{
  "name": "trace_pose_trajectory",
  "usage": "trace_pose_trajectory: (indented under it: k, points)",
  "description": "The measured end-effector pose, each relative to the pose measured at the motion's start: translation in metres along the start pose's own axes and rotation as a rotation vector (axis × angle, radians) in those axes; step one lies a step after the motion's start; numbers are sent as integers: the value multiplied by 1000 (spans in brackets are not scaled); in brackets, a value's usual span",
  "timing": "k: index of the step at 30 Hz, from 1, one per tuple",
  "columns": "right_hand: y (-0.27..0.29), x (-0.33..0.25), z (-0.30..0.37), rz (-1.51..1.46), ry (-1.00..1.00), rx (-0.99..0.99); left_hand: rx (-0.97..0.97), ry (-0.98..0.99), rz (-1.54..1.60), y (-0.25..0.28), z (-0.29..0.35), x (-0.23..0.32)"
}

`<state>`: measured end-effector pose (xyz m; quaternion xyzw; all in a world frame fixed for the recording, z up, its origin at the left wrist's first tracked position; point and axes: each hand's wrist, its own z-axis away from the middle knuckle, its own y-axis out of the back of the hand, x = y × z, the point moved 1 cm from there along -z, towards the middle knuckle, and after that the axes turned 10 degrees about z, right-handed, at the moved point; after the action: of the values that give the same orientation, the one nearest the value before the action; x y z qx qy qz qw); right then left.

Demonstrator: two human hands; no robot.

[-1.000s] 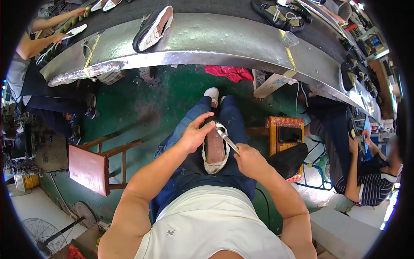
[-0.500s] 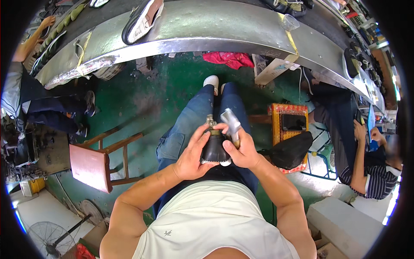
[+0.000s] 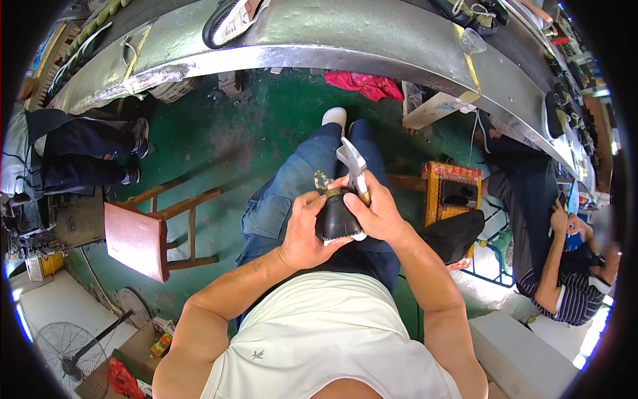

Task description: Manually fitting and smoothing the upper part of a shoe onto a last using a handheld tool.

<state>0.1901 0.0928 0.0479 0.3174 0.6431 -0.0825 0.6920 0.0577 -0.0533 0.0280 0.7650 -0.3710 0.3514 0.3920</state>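
Head view: our left hand (image 3: 302,236) wraps the black shoe (image 3: 335,218) over our lap, grip snug on it. Right hand (image 3: 379,213) holds the shoe too, w/ a metal tool (image 3: 352,163) pinched upright. Risk, we judge: tool slips, jabs the left fingers, since they sit close.

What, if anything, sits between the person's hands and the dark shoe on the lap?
Nothing visible does. The left hand and right hand both already grip the dark shoe; the right hand also holds a metal tool.
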Motion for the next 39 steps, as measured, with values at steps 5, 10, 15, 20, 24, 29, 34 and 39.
trace_pose_trajectory:
  k: [5, 10, 15, 20, 24, 29, 34, 39]
  points:
    - [0, -5, 17, -26, -28, 91, -258, 576, 334, -11, 5, -28]
    - [7, -1, 41, 40, -135, 372, -222, 84, 149, 3, -20, -31]
    - [22, 15, 83, 322, -536, 176, -142, -378, -9, 18, -68, -43]
    - [26, 22, 137, 656, -171, -180, -143, -533, -49, 24, -91, -45]
    - [11, 9, 121, 169, -264, 12, -128, -573, -85, 18, -92, -44]
    - [-3, 9, 85, -1172, -541, 62, -177, -491, -109, 3, -82, -42]
    - [-14, 11, 80, -1380, -592, 202, -178, -50, -100, -21, -55, -45]
    - [-24, 26, 80, -1408, -598, 221, -161, 221, -84, -38, -27, -64]
